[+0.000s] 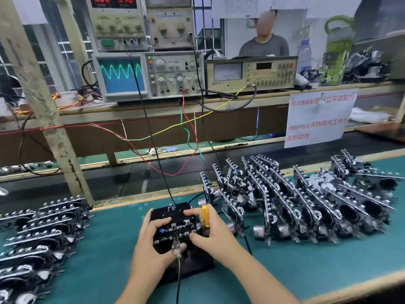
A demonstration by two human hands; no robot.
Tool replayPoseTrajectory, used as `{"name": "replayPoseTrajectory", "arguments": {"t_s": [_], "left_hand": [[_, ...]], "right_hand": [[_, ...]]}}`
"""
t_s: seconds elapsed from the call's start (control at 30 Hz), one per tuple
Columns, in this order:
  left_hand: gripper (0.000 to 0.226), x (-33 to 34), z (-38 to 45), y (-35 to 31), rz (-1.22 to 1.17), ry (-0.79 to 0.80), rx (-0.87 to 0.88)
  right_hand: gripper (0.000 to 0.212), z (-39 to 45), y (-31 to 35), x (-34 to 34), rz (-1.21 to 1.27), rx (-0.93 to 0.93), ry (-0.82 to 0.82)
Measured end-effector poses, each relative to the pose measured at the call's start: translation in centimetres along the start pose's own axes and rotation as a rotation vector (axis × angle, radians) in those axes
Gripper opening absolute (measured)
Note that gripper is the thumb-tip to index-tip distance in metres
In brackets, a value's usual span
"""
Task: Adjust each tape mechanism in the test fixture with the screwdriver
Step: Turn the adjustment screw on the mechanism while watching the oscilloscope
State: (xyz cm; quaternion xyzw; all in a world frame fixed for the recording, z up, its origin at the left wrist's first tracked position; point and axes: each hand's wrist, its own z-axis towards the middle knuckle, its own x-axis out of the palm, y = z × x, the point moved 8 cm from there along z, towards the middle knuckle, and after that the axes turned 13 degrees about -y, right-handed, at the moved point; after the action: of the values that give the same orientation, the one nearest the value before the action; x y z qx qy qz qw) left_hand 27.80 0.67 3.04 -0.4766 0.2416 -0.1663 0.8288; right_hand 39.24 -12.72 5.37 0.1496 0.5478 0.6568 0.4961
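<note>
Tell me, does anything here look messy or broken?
Nothing looks broken. The tape mechanisms on the right lean against each other in a jumbled heap, unlike the neater rows on the left. Loose coloured wires dangle over the bench. The yellow screwdriver sits tucked in the right hand, not turning anything.

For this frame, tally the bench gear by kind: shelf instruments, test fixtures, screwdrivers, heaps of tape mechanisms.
shelf instruments: 4
test fixture: 1
screwdriver: 1
heaps of tape mechanisms: 2
Total: 8
</note>
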Motion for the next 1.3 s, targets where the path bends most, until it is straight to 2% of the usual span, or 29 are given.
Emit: {"name": "replayPoseTrajectory", "arguments": {"t_s": [0.97,1.3], "left_hand": [[0.072,-0.37,-0.01,0.16,-0.005,-0.047,0.006],[0.074,0.02,-0.13,-0.04,-0.022,-0.003,-0.011]], "right_hand": [[0.042,0.14,-0.76,0.21,0.053,0.041,-0.017],[0.043,0.10,-0.72,0.24,0.026,0.040,-0.015]]}}
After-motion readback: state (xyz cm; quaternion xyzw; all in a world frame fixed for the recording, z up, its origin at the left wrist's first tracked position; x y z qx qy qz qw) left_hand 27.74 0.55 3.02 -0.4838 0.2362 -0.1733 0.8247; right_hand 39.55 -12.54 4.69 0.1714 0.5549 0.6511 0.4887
